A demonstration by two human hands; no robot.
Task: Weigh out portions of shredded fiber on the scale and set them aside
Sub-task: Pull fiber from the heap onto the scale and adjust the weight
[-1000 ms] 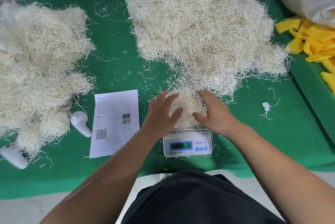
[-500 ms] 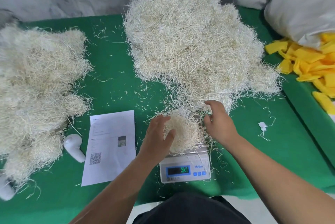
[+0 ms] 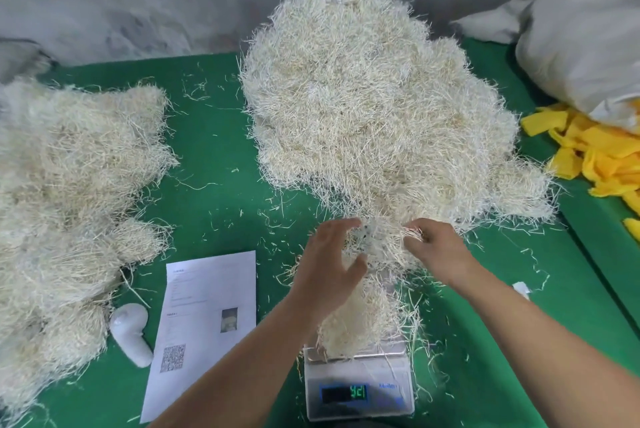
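Note:
A small white digital scale (image 3: pixel 360 389) sits at the table's near edge, its display lit. A clump of pale shredded fiber (image 3: pixel 360 320) rests on its platform. Behind it rises the big loose fiber heap (image 3: pixel 374 105). My left hand (image 3: pixel 329 272) hovers above the clump with fingers spread and relaxed, holding nothing. My right hand (image 3: pixel 436 247) pinches a tuft of strands (image 3: pixel 384 237) at the heap's near edge, just beyond the scale. A second mound of fiber portions (image 3: pixel 69 192) lies on the left of the green table (image 3: pixel 214 150).
A printed sheet with a QR code (image 3: pixel 204 320) lies left of the scale, a white plastic object (image 3: pixel 131 334) beside it. Yellow cloth strips (image 3: pixel 599 154) and a grey sack (image 3: pixel 588 47) fill the right side. A grey wall stands behind.
Both hands lifted off the clump on the scale and moved away from me to the heap's near edge. My right hand now pinches strands there. The view tilted upward.

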